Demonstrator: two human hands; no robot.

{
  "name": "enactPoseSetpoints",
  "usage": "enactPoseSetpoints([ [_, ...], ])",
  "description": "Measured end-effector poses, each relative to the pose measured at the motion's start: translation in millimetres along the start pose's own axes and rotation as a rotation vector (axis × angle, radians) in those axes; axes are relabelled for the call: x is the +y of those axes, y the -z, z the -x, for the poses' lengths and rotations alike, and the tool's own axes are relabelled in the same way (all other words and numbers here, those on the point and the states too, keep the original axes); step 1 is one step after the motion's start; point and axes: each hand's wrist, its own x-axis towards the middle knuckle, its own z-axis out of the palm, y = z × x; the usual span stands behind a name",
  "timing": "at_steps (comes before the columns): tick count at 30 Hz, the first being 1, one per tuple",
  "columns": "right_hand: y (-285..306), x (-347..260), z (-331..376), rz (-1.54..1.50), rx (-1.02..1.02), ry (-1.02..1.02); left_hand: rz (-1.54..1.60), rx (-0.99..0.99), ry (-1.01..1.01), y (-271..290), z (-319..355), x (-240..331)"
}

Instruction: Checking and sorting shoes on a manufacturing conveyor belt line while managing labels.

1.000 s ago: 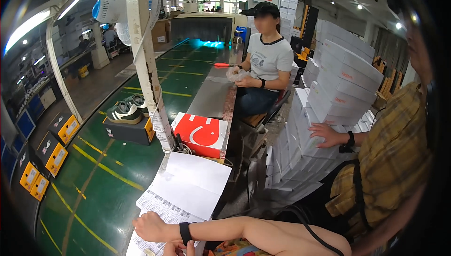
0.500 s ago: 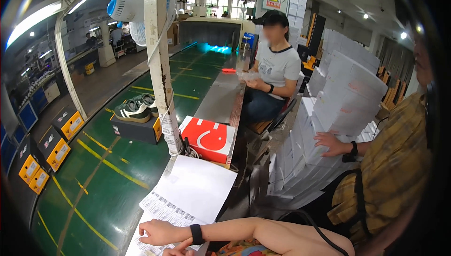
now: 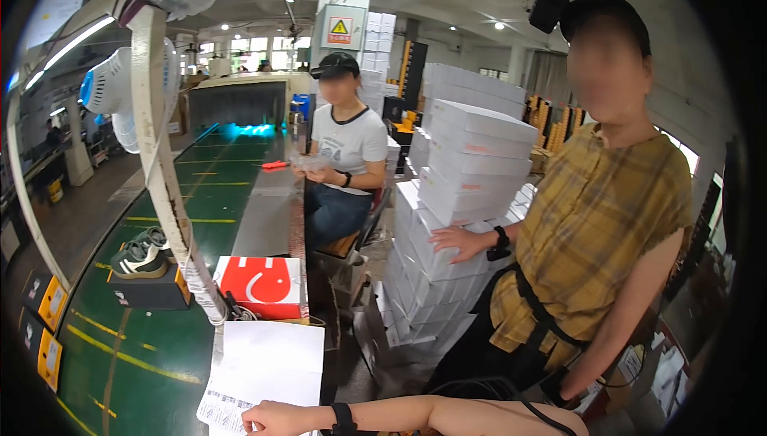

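Note:
My right hand [image 3: 278,418] hangs over the printed sheets at the bottom edge, its fingers loosely bent and slightly apart with nothing visible in them. A black wristband [image 3: 343,418] circles that wrist, and the bare forearm comes in from the lower right. Beneath the hand lie white paper sheets [image 3: 273,360], with blocks of small print along the near left part. No part of my left hand can be made out. Just beyond the papers stands a red and white box [image 3: 260,286], with dark-handled tools and a cable beside its left corner.
Grey-green sneakers [image 3: 141,258] rest on a dark shoebox [image 3: 148,288] on the green conveyor [image 3: 152,356]. A white post [image 3: 160,140] rises beside it. A seated person [image 3: 348,144] handles clear plastic. At right, a standing person [image 3: 599,228] touches stacked white boxes [image 3: 471,164].
The view has swung right and up, bringing more of the standing person in. My left hand, earlier at the wristband, has left the picture. My right hand now sits lower in it.

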Motion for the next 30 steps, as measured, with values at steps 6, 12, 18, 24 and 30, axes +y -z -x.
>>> enactPoseSetpoints([
  [6,1.4,11.8,5.4,0.022,-0.019,-0.064,-0.019,-0.019,0.065,7.4,-5.2,-9.4],
  [12,-24.4,-9.2,-2.0,0.083,-0.097,0.017,0.012,-0.041,0.053,3.4,1.4,-14.1],
  [18,-45.2,-12.1,-6.3,0.106,-0.048,0.209,-0.098,-0.07,0.106,19.7,0.8,-39.7],
  [24,-44.7,-5.0,-8.8,0.119,-0.065,0.224,-0.237,0.0,0.109,19.1,-1.5,-49.1],
  [30,-55.0,20.2,-17.1,0.234,0.014,0.297,-0.368,0.037,0.094,12.7,-8.3,-52.4],
])
